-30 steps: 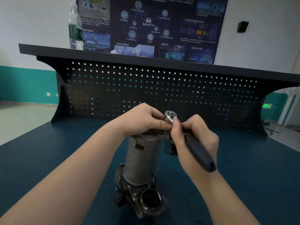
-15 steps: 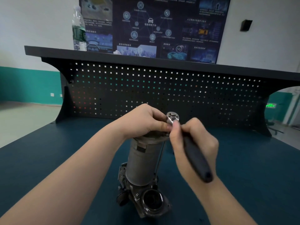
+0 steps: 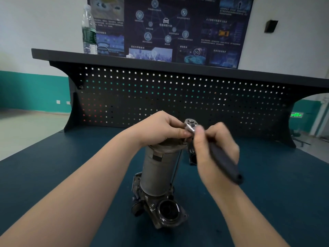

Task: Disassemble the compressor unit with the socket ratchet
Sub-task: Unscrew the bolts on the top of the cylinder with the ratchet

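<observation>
Water bottle point(image 3: 89, 31) on black pegboard shelf point(image 3: 160, 65), dark poster point(image 3: 170, 27) behind, blue-green tabletop point(image 3: 53, 166) below

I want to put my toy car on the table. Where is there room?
Bare blue mat lies left of the left arm, and more right of the right hand. It is crowded in the middle, around the compressor unit and socket ratchet.

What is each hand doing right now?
Left hand: fingers grip the top of the compressor unit.
Right hand: fingers grip the socket ratchet.
</observation>
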A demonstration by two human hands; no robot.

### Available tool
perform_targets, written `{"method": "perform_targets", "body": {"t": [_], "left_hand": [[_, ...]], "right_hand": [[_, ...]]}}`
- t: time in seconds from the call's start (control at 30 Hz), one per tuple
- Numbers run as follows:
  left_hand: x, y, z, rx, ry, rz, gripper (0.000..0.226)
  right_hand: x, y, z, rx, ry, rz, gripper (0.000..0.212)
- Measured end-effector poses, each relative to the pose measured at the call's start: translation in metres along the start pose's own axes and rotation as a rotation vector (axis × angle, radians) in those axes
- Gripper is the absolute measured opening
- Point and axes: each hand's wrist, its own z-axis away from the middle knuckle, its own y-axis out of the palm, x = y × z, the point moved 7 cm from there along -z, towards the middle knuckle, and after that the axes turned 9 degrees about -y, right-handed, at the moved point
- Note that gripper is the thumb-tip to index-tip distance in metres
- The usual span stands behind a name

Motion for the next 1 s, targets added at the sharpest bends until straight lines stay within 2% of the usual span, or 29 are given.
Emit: {"method": "perform_targets", "body": {"t": [0.03,0.07,0.17,0.23,0.3,0.47,0.7,0.83,1.0], "left_hand": [[0.000,0.000,0.000,0.004,0.005,0.006,0.011],[0.000,0.000,0.000,0.013,0.001,0.008,0.007],[0.002,0.002,0.000,0.054,-0.035,-0.048,0.030],[0.000,0.004,0.001,0.070,-0.043,-0.090,0.024],[-0.002,0.003,0.002,0.045,-0.033,-0.115,0.019],[-0.006,0.004,0.001,-0.035,-0.020,-0.218,0.022],[-0.005,0.007,0.005,-0.041,-0.009,-0.162,0.023],[-0.003,0.008,0.006,0.030,-0.023,-0.105,0.029],[-0.001,0.006,0.004,0.045,-0.058,-0.052,0.020]], "right_hand": [[0.005,0.002,0.001,0.044,-0.045,0.013,0.028],[0.002,0.001,-0.002,0.060,-0.001,0.002,0.029],[-0.027,-0.005,-0.013,0.012,0.379,-0.269,0.032],[-0.042,-0.005,-0.013,0.001,0.526,-0.410,0.030],[-0.047,-0.002,-0.011,0.007,0.552,-0.487,0.030],[-0.051,0.000,-0.008,0.005,0.545,-0.542,0.031],[-0.063,0.004,-0.006,0.018,0.645,-0.760,0.032],[-0.077,0.009,-0.008,0.121,0.803,-0.925,0.024],[-0.088,0.025,0.000,0.212,1.040,-1.176,0.014]]}}
